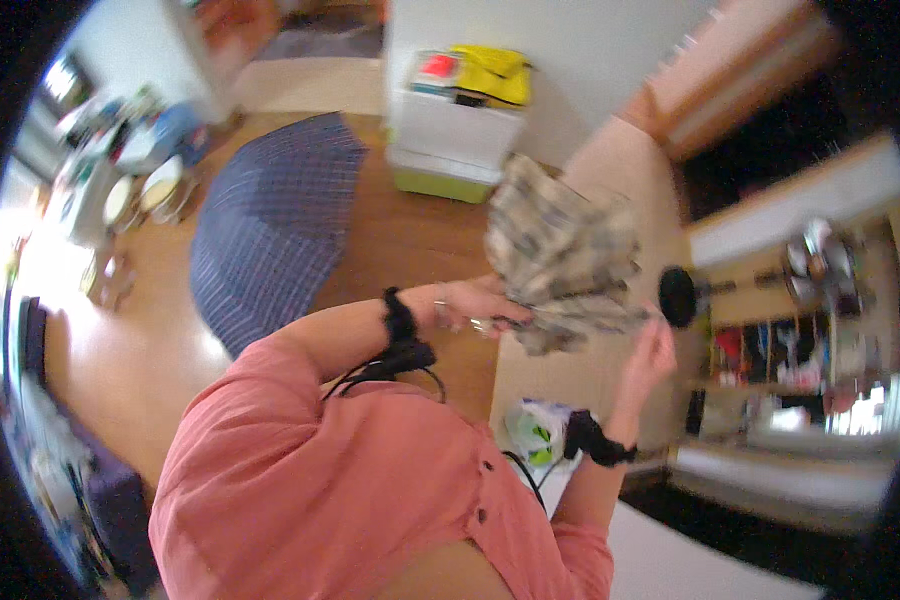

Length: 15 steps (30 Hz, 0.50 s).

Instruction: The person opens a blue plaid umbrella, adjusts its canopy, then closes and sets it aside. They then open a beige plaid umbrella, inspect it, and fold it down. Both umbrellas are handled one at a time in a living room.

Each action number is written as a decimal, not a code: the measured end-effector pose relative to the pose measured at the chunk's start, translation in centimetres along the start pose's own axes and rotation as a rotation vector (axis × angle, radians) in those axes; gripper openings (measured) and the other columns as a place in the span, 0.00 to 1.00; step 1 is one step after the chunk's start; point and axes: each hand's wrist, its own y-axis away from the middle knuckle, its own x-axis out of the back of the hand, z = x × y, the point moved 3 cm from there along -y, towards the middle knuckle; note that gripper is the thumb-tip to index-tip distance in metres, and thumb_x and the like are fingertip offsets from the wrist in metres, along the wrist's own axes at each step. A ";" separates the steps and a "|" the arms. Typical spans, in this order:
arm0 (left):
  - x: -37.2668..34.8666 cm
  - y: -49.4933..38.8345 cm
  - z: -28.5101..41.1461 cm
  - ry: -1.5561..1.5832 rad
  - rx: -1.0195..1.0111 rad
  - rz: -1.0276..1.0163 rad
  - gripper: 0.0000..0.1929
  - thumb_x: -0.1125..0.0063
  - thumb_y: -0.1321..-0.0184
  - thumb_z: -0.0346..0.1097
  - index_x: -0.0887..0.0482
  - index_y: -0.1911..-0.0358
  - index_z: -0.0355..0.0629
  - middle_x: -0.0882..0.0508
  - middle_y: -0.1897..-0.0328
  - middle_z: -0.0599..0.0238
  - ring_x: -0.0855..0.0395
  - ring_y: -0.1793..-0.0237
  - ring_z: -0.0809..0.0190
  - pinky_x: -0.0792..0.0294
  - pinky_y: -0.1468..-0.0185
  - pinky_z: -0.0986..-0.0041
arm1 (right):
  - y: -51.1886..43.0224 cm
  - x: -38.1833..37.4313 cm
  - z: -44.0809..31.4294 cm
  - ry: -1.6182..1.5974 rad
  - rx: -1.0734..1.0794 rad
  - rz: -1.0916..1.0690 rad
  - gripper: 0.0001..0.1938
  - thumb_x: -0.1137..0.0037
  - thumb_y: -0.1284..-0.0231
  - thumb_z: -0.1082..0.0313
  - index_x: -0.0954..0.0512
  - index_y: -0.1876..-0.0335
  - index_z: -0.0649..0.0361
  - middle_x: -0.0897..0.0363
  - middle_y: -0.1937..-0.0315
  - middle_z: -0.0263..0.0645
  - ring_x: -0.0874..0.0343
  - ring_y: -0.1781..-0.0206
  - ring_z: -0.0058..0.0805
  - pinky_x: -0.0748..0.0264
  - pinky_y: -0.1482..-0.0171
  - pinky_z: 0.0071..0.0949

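Observation:
A beige plaid cloth bundle, which looks like a loosely folded umbrella (562, 240), is held out in front of my body. My left hand (480, 306) is closed around its gathered lower part. At the right end of the gathered fabric, the fingers of my right hand (654, 349) pinch a corner or tip; motion blur hides the exact grip. Farther off to the left, an opened dark blue checked umbrella (277, 225) rests on the wooden floor, its canopy towards me.
A white and green storage box (450, 154) with a yellow bag (495, 75) on it stands by the wall. Round stools (161, 187) are at the left. A plastic bag (536, 431) lies near my right forearm. Shelves (776, 352) and a round black object (677, 297) are on the right.

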 end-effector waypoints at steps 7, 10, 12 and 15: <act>1.6 -2.2 -3.2 0.266 -0.032 0.072 0.07 0.42 0.42 0.36 0.23 0.64 0.44 0.24 0.82 0.70 0.26 0.84 0.71 0.36 0.85 0.81 | 0.3 -1.0 4.7 -0.287 -0.265 0.045 0.16 0.56 0.33 0.60 0.26 0.70 0.66 0.31 0.77 0.29 0.31 0.70 0.17 0.28 0.67 0.22; 1.5 -2.5 -3.6 0.325 -0.087 0.122 0.07 0.40 0.43 0.36 0.23 0.65 0.44 0.23 0.82 0.69 0.27 0.85 0.71 0.35 0.84 0.81 | -1.2 -0.4 5.3 -0.107 -0.211 -0.069 0.17 0.55 0.34 0.58 0.27 0.73 0.64 0.29 0.77 0.30 0.32 0.72 0.17 0.29 0.66 0.20; 1.6 -2.3 -3.6 0.326 -0.099 0.125 0.09 0.39 0.44 0.38 0.23 0.65 0.42 0.23 0.82 0.69 0.26 0.86 0.70 0.35 0.84 0.80 | -2.0 -1.1 5.5 -0.090 -0.305 -0.195 0.16 0.52 0.35 0.58 0.26 0.71 0.65 0.26 0.74 0.32 0.30 0.70 0.19 0.29 0.64 0.22; 2.1 -1.5 -3.5 0.160 -0.115 0.186 0.11 0.37 0.45 0.39 0.21 0.68 0.40 0.22 0.82 0.67 0.26 0.86 0.69 0.35 0.84 0.78 | -1.7 -3.6 4.2 0.069 -0.136 -0.474 0.15 0.49 0.38 0.58 0.25 0.67 0.66 0.23 0.70 0.34 0.27 0.68 0.23 0.29 0.60 0.25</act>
